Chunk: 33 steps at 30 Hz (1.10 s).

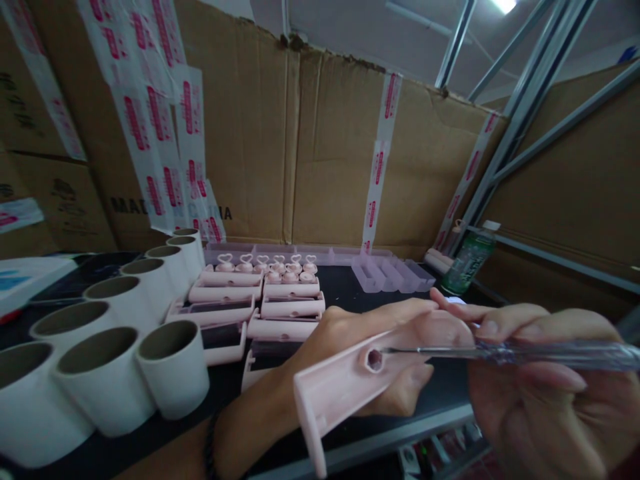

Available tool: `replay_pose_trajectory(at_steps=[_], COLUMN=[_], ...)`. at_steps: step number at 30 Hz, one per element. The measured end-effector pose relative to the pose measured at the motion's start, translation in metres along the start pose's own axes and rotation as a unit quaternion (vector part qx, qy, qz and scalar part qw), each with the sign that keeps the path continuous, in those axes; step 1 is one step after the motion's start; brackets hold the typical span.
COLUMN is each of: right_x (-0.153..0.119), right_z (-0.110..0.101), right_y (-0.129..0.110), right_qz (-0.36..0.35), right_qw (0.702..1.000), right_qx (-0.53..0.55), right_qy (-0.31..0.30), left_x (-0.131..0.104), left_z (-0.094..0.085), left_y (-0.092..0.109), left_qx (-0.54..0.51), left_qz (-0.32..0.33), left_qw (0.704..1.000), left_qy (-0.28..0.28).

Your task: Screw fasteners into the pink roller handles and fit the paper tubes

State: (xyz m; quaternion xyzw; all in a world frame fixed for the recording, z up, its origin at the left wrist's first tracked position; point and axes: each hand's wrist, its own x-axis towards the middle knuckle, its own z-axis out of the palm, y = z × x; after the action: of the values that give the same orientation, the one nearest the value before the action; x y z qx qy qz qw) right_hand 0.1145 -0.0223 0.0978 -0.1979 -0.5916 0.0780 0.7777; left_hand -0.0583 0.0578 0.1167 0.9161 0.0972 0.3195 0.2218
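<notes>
My left hand (350, 353) holds a pink plastic housing (340, 387) tilted above the table's front edge. A hexagonal hole in its face points towards me. My right hand (540, 393) grips a screwdriver (525, 353) with a clear handle. Its metal shaft reaches left, and the tip sits at the hole in the pink housing.
Several white cardboard tubes (105, 373) stand at the left on the dark table (440, 393). Stacked pink parts (260, 300) with heart-shaped tops lie behind my hands, clear trays (390, 273) and a green bottle (467, 260) further right. Taped cardboard boxes (310, 147) wall the back.
</notes>
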Motion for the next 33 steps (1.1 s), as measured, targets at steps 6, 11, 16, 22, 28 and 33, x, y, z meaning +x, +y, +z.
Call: replay_pose_trajectory(at_steps=[6,11,16,22,28,33], right_x=[0.0,0.002,0.004,0.004,0.004,0.001], right_z=[0.003,0.001,0.0,-0.004,-0.001,-0.004], right_y=[-0.002,-0.002,-0.002,-0.003,-0.002,-0.002], right_qz=[-0.008,-0.007,-0.008,0.007,0.021,0.017], right_qw=[1.0,1.0,1.0,0.999,0.999,0.998], right_qx=[-0.016,-0.023,-0.027,-0.016,-0.002,-0.002], right_qy=[-0.001,-0.011,-0.012,-0.03,-0.037,-0.053], left_x=[-0.004,0.0,0.003,0.001,0.001,0.002], left_z=[0.003,-0.002,-0.004,0.004,0.0,0.005], left_y=[-0.007,-0.001,0.006,0.0,0.007,0.004], left_qx=[-0.023,-0.04,-0.042,-0.008,0.01,-0.051], left_qz=[-0.004,0.014,-0.01,0.002,-0.012,0.021], left_qw=[1.0,0.999,0.999,1.0,1.0,0.997], left_qy=[0.003,-0.009,-0.01,-0.016,0.013,0.054])
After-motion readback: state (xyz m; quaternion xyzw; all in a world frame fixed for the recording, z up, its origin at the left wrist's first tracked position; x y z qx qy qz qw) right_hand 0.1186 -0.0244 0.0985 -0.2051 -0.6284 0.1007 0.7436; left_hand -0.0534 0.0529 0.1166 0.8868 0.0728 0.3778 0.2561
